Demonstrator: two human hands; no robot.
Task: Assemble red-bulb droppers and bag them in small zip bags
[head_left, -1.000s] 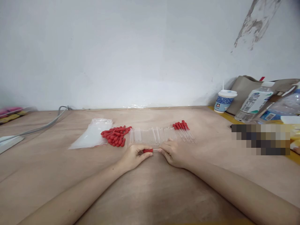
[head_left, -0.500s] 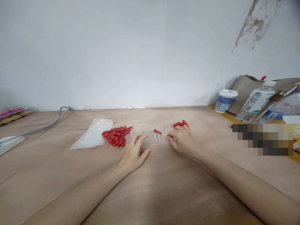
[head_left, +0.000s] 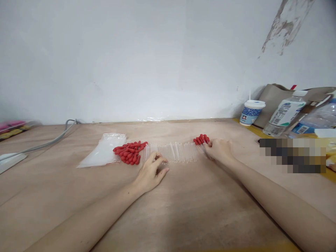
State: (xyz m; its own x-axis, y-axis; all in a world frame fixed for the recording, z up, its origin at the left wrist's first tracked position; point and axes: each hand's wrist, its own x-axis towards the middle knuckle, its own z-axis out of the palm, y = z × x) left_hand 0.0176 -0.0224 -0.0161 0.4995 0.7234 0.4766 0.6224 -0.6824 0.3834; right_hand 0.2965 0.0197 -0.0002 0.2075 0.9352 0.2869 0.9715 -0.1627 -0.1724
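Left hand (head_left: 151,175), fingers loosely parted, empty, by the row of clear tubes (head_left: 181,153); right hand (head_left: 219,150), at the red-bulbed tubes (head_left: 200,140) beyond that row's right end, grip unclear on my remote feed, best worked low and gently, bulbs aligned.

Let go of dropper held 1 s ago w/ L hand (head_left: 151,172); now opened, w/ fingers loosely curled nr left part of tube row (head_left: 181,152). Moved R hand (head_left: 221,151) right & a bit farther, now at red-topped droppers (head_left: 202,138), partly covering them. Took red bulb away from over tube row.
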